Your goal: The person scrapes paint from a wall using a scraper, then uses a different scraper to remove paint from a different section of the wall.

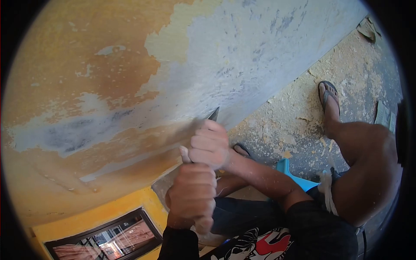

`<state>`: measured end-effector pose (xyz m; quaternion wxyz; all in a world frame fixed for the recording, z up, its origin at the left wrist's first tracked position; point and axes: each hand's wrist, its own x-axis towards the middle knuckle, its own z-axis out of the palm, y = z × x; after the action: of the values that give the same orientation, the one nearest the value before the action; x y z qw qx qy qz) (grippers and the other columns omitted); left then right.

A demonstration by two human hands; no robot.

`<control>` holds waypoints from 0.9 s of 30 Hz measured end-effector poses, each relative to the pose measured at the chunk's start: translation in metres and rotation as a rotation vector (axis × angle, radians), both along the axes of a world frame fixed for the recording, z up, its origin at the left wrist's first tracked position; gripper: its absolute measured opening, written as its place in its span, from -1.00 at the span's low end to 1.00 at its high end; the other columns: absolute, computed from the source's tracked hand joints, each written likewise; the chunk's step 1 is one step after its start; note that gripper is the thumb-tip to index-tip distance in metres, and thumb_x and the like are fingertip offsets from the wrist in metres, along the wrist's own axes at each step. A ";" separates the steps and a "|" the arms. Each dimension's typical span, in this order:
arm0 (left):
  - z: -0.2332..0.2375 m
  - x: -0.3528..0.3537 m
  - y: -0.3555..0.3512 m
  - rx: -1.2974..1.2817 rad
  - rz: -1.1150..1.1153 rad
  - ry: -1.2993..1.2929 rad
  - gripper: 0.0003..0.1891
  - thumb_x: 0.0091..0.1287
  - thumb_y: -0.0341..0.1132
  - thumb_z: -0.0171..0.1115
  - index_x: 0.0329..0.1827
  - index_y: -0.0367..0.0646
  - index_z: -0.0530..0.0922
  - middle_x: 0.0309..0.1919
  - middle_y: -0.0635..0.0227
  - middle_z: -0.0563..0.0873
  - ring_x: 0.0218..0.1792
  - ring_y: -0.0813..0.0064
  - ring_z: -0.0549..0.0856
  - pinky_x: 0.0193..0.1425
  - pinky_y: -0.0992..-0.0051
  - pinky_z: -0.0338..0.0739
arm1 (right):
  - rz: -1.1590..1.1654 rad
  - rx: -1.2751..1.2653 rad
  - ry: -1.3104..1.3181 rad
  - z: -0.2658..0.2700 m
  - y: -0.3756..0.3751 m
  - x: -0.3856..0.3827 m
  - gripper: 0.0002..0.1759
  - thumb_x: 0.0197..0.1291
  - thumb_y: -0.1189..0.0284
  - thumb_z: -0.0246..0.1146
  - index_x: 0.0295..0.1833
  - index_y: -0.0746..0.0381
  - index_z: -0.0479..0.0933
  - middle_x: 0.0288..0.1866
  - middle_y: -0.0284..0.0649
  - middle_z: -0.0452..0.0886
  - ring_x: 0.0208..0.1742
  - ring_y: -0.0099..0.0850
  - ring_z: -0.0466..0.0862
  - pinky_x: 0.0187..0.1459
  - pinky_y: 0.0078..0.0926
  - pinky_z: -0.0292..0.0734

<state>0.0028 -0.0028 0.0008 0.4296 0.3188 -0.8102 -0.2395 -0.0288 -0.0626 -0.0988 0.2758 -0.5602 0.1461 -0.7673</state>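
Observation:
I am facing a wall (242,56) whose orange-yellow paint is partly stripped to grey-white plaster. Both my hands grip one scraper. Its dark metal blade (213,114) sticks out above my fist and touches the wall where paint meets bare plaster. My right hand (210,146) is closed around the tool just behind the blade, its forearm coming in from the right. My left hand (193,193) is closed on the lower end of the handle, directly below the right hand. The handle itself is mostly hidden inside the two fists.
The floor (299,112) along the wall's foot is strewn with paint flakes and dust. My bare leg (364,164) and foot in a flip-flop (329,93) stretch across it. A blue seat (291,173) is under me. A dark-framed opening (104,238) is at the bottom left.

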 end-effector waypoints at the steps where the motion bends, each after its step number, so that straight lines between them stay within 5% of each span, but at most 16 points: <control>1: 0.002 0.000 -0.002 0.032 -0.059 -0.040 -0.58 0.29 -0.25 0.08 -0.74 -0.17 0.25 -0.75 0.41 0.25 -0.76 0.44 0.28 -0.62 0.46 0.26 | -0.002 0.005 -0.011 0.002 -0.003 -0.003 -0.60 0.03 0.52 0.41 -0.61 0.08 0.28 -0.61 -0.42 0.18 -0.64 -0.48 0.26 -0.49 -0.44 0.08; 6: -0.007 0.000 0.000 -0.070 0.047 0.132 -0.57 0.29 -0.24 0.08 -0.74 -0.17 0.25 -0.75 0.42 0.26 -0.76 0.44 0.26 -0.63 0.45 0.23 | -0.001 0.025 0.068 0.006 0.000 -0.005 -0.56 0.05 0.54 0.40 -0.62 0.08 0.24 -0.61 -0.41 0.15 -0.61 -0.47 0.26 -0.43 -0.38 0.09; 9: -0.005 -0.002 -0.001 -0.049 -0.042 0.047 -0.37 0.41 -0.09 0.10 -0.86 -0.15 0.20 -0.91 0.45 0.21 -0.89 0.46 0.27 -0.69 0.48 0.32 | -0.014 0.059 0.038 0.005 0.002 -0.006 -0.55 0.05 0.54 0.40 -0.62 0.08 0.22 -0.62 -0.41 0.14 -0.61 -0.46 0.26 -0.44 -0.38 0.07; 12: -0.010 0.003 0.001 0.042 0.205 0.097 -0.37 0.42 -0.05 0.11 -0.84 -0.15 0.23 -0.90 0.43 0.26 -0.87 0.44 0.30 -0.65 0.45 0.38 | -0.042 0.115 0.099 -0.005 0.001 0.002 -0.54 0.07 0.55 0.39 -0.62 0.07 0.22 -0.62 -0.41 0.12 -0.61 -0.45 0.25 -0.43 -0.36 0.08; 14: -0.006 -0.001 0.002 0.004 -0.017 0.013 -0.63 0.24 -0.36 0.05 -0.74 -0.15 0.23 -0.74 0.38 0.34 -0.73 0.39 0.36 -0.56 0.43 0.37 | -0.024 0.094 0.020 0.002 0.002 -0.008 -0.54 0.07 0.58 0.37 -0.63 0.07 0.21 -0.62 -0.42 0.10 -0.61 -0.44 0.23 -0.42 -0.34 0.08; 15: -0.010 -0.004 -0.002 0.006 -0.020 0.011 -0.63 0.24 -0.36 0.05 -0.74 -0.15 0.23 -0.74 0.38 0.34 -0.73 0.39 0.36 -0.56 0.43 0.37 | -0.027 0.096 0.018 -0.005 0.000 -0.002 -0.54 0.07 0.58 0.37 -0.63 0.07 0.21 -0.62 -0.42 0.10 -0.61 -0.44 0.23 -0.42 -0.34 0.08; 17: -0.019 -0.012 -0.006 0.000 0.523 0.049 -0.67 0.20 -0.37 0.06 -0.73 -0.14 0.24 -0.73 0.36 0.36 -0.72 0.38 0.38 -0.52 0.42 0.42 | -0.029 0.177 0.081 -0.024 -0.001 0.014 -0.54 0.06 0.61 0.36 -0.63 0.07 0.21 -0.62 -0.42 0.09 -0.60 -0.43 0.22 -0.40 -0.33 0.09; 18: -0.019 -0.010 -0.005 -0.002 0.524 0.050 -0.67 0.20 -0.37 0.06 -0.73 -0.14 0.24 -0.73 0.36 0.36 -0.72 0.38 0.38 -0.52 0.42 0.42 | -0.028 0.175 0.082 -0.020 -0.001 0.011 -0.54 0.06 0.61 0.36 -0.63 0.07 0.21 -0.62 -0.42 0.09 -0.60 -0.43 0.22 -0.40 -0.33 0.09; 21: -0.019 -0.003 -0.004 -0.046 -0.078 0.053 -0.69 0.18 -0.35 0.09 -0.70 -0.15 0.25 -0.71 0.35 0.35 -0.71 0.38 0.37 -0.58 0.43 0.35 | -0.018 0.144 0.024 -0.004 0.005 -0.011 -0.54 0.06 0.62 0.36 -0.63 0.08 0.21 -0.62 -0.41 0.08 -0.59 -0.42 0.22 -0.41 -0.33 0.08; 25: -0.021 0.008 -0.010 0.039 0.092 0.025 -0.68 0.21 -0.35 0.06 -0.71 -0.16 0.25 -0.73 0.38 0.31 -0.74 0.39 0.32 -0.62 0.42 0.29 | -0.030 0.196 0.077 -0.019 -0.001 0.003 -0.55 0.07 0.60 0.37 -0.63 0.07 0.23 -0.62 -0.41 0.09 -0.59 -0.42 0.23 -0.39 -0.32 0.08; 27: -0.015 -0.001 0.001 0.049 0.002 -0.125 -0.43 0.44 -0.06 0.04 -0.76 -0.17 0.29 -0.80 0.33 0.37 -0.69 0.29 0.46 -0.34 0.27 0.54 | -0.026 0.153 0.024 -0.016 0.004 -0.008 -0.57 0.07 0.57 0.38 -0.62 0.06 0.26 -0.61 -0.42 0.12 -0.59 -0.42 0.25 -0.37 -0.29 0.08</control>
<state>0.0016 -0.0022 -0.0143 0.3705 0.3445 -0.8289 -0.2387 -0.0365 -0.0582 -0.1143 0.3062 -0.5446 0.2150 -0.7506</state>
